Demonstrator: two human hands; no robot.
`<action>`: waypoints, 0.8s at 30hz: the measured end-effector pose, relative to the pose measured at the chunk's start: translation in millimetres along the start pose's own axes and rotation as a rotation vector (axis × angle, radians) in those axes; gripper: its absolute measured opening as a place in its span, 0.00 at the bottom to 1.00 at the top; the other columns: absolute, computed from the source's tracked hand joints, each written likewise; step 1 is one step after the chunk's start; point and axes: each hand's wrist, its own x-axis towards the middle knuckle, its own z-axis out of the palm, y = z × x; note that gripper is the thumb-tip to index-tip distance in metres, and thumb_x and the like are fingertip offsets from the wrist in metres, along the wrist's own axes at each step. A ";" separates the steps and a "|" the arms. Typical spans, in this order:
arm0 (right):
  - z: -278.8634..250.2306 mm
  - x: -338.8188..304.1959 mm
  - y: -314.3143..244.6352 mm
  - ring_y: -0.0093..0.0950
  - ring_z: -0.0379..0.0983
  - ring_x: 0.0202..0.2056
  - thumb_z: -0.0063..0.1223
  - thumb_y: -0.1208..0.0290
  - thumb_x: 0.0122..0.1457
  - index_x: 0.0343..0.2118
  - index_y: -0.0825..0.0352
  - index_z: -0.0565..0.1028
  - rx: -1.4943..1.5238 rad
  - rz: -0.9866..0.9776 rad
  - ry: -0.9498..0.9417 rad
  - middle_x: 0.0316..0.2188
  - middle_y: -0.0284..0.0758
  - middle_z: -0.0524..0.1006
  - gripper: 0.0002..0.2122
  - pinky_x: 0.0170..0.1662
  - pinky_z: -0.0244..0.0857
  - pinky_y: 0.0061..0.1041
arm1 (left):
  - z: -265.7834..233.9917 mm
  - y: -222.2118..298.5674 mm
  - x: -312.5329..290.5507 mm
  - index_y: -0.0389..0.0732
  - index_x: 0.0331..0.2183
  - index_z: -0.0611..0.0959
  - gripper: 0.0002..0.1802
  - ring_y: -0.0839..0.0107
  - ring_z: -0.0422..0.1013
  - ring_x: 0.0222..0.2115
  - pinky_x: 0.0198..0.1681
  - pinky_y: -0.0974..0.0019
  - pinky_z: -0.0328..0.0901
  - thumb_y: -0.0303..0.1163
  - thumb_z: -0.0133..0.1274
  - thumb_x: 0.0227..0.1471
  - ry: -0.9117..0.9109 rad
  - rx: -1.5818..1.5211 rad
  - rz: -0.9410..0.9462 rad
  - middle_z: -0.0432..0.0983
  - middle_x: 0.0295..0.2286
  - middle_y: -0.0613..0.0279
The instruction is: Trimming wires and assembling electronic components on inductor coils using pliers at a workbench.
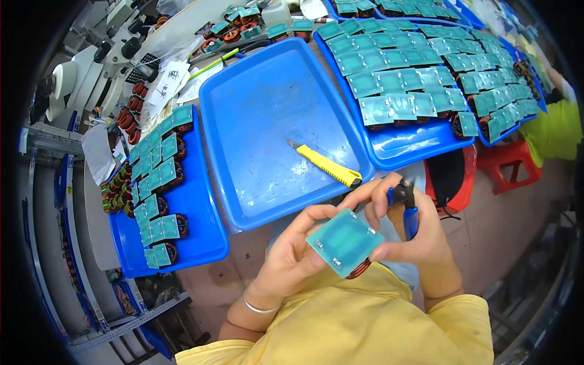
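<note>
A green square circuit board (345, 242) with a copper-wound coil (359, 269) under it is held in front of my chest, its face with small solder spots turned up. My left hand (293, 254) grips it by the left edge, with thumb and fingers closed round it. On the other side, my right hand (426, 240) has its thumb against the board's right corner. That same hand keeps a pair of blue-handled wire cutters (411, 222) tucked in the palm, dark jaws pointing up. Just beyond my hands, a yellow utility knife (322, 164) lies in a blue tray (261, 115).
On the right, a blue tray (401, 149) carries rows of board-and-coil pieces (383, 79); more trays stand beyond. Another blue tray (201, 237) with similar pieces is at left. Papers (167, 88) and loose coils (129, 115) lie behind it. A red stool (508, 164) and another person's sleeve (553, 131) are at right.
</note>
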 end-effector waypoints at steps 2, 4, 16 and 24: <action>4.2 -0.4 0.6 0.19 0.61 0.30 0.66 0.74 0.38 0.32 0.66 0.64 -0.092 -0.073 0.023 0.38 0.37 0.72 0.20 0.34 0.59 0.19 | 2.4 -2.9 2.0 0.34 0.53 0.60 0.37 0.72 0.62 0.47 0.52 0.67 0.55 0.26 0.59 0.43 -0.021 -0.044 0.071 0.64 0.45 0.63; 12.0 -0.1 0.5 0.20 0.64 0.31 0.68 0.72 0.36 0.33 0.67 0.64 -0.346 -0.198 0.165 0.34 0.36 0.72 0.23 0.33 0.61 0.20 | 9.7 2.4 7.0 0.35 0.53 0.59 0.38 0.72 0.62 0.46 0.50 0.68 0.57 0.25 0.59 0.42 0.025 0.181 0.108 0.64 0.45 0.62; -17.5 -18.3 -8.9 0.29 0.71 0.31 0.49 0.69 0.49 0.40 0.75 0.66 -0.766 0.014 0.142 0.32 0.42 0.70 0.17 0.35 0.65 0.23 | 0.8 4.7 10.8 0.36 0.57 0.50 0.31 0.56 0.65 0.46 0.50 0.57 0.61 0.38 0.39 0.57 0.105 -0.070 0.049 0.59 0.50 0.44; -14.4 -12.6 -13.3 0.38 0.66 0.30 0.49 0.55 0.51 0.38 0.70 0.70 -1.113 -0.258 -0.023 0.28 0.41 0.69 0.21 0.36 0.61 0.30 | 15.3 6.3 10.9 0.35 0.57 0.50 0.42 0.53 0.70 0.38 0.40 0.61 0.67 0.48 0.46 0.50 0.282 -0.150 0.036 0.65 0.43 0.41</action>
